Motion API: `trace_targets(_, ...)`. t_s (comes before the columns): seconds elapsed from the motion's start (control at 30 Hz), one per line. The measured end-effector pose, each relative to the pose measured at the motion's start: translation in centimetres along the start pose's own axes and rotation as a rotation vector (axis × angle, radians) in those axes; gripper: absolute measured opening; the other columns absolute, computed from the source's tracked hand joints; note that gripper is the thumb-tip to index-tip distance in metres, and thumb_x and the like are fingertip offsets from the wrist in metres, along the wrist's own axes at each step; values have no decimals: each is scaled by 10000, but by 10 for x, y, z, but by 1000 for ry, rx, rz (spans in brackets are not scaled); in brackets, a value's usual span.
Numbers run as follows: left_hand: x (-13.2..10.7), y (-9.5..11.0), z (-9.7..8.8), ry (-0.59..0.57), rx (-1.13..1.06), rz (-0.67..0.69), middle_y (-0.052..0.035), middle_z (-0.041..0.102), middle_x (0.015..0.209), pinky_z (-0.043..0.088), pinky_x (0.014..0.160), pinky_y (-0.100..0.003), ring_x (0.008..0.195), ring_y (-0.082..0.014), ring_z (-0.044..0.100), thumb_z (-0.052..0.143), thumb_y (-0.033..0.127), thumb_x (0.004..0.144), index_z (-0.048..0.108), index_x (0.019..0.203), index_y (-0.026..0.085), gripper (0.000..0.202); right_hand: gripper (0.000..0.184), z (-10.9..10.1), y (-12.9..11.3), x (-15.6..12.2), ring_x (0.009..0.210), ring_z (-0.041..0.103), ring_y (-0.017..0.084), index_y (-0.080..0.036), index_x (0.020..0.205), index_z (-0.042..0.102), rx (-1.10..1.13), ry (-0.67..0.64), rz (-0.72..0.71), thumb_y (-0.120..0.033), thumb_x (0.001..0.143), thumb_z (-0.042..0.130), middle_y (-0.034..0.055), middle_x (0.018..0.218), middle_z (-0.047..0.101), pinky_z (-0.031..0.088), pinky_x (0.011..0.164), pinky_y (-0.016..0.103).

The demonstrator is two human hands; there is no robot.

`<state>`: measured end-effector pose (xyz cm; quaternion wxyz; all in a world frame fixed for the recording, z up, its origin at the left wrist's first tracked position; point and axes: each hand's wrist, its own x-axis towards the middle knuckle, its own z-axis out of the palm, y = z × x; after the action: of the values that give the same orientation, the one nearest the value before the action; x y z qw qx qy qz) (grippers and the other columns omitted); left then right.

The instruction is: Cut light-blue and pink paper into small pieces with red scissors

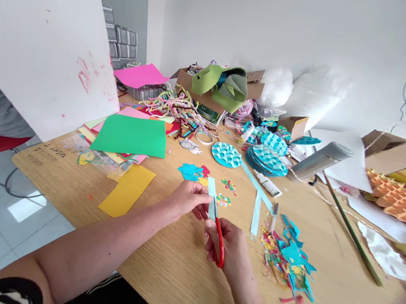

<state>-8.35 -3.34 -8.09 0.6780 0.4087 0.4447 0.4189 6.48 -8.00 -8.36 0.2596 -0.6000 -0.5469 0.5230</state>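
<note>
My left hand (193, 200) pinches a narrow light-blue paper strip (211, 189) above the wooden table. In my right hand (230, 244) are red-handled scissors (219, 242), their blades lying against the strip's right side; whether they cut into it I cannot tell. Just beyond my hands lie blue paper cutouts (190, 171) and a red cutout (205, 171). Two small piles of paper bits, a mixed-colour pile (229, 186) and a paler pile (224, 201), sit to the right of the strip. More light-blue strips (256, 211) rest farther right.
Blue and coloured scraps (295, 260) lie right of my hands. A yellow sheet (127, 191) and a green sheet (132, 135) are on the left. Blue patterned discs (268, 160), a glue tube (268, 185) and a grey flask (320, 161) stand or lie behind. A green stick (354, 231) crosses the right.
</note>
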Motion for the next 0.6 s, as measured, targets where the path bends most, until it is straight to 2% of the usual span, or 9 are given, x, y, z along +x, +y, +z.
trace_targets(0.33, -2, 6, 1, 50, -15, -22, 2, 617, 534, 435, 410, -190, 427, -105, 579, 653, 249, 700, 550, 657, 148, 151, 498, 1, -2, -1, 286, 497, 117, -194, 627, 488, 20, -1, 13, -668, 667, 633, -37, 397, 548, 293, 300, 194)
trace_targets(0.6, -1, 4, 1, 37, -10, -27, -2, 607, 510, 448, 421, -199, 424, -103, 567, 585, 189, 718, 555, 632, 140, 103, 496, 1, 1, 1, 303, 523, 124, -188, 634, 496, 39, -16, -10, -664, 679, 628, -28, 413, 566, 295, 304, 191)
